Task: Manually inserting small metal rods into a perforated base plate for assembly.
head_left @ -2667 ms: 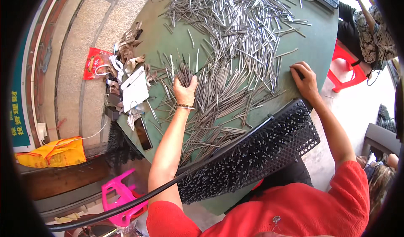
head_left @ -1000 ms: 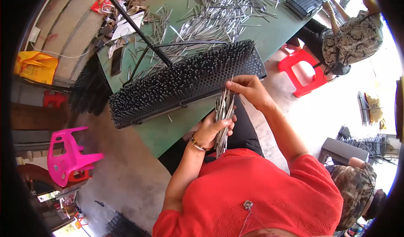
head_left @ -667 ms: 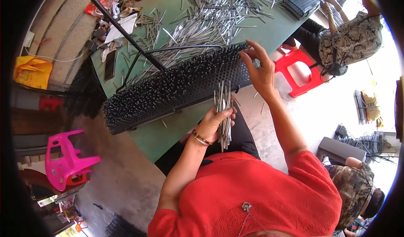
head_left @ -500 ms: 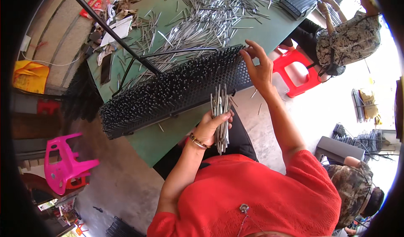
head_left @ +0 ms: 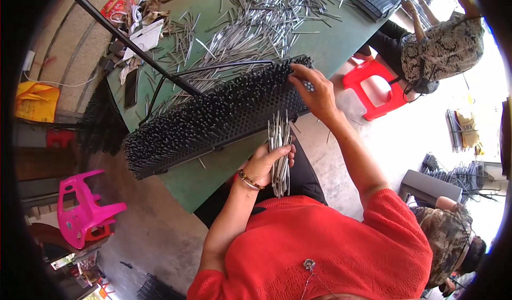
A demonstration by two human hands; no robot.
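My left hand [head_left: 265,165] is wrapped round an upright bundle of thin silvery metal strips [head_left: 280,159], just in front of the block. The long black perforated block [head_left: 257,108] lies slantwise along the near table edge, most of its holes filled with short dark bristles [head_left: 184,127]. Towards its right end, a band of holes on the near side is bare. My right hand [head_left: 318,93] is at that end, thumb and forefinger tips brought close together against the bristles. Anything between those fingertips is too small to make out.
Loose metal strips [head_left: 256,28] are heaped across the green table [head_left: 184,185]. A black rod [head_left: 114,31] rises from the block towards the upper left. A phone [head_left: 131,88] lies at the left edge. A red stool [head_left: 376,89] and a seated person [head_left: 442,49] are at the right.
My right hand has moved left, from the block's right end onto the bristles, its fingertips drawn closer together. My left hand keeps the bundle in almost the same place.
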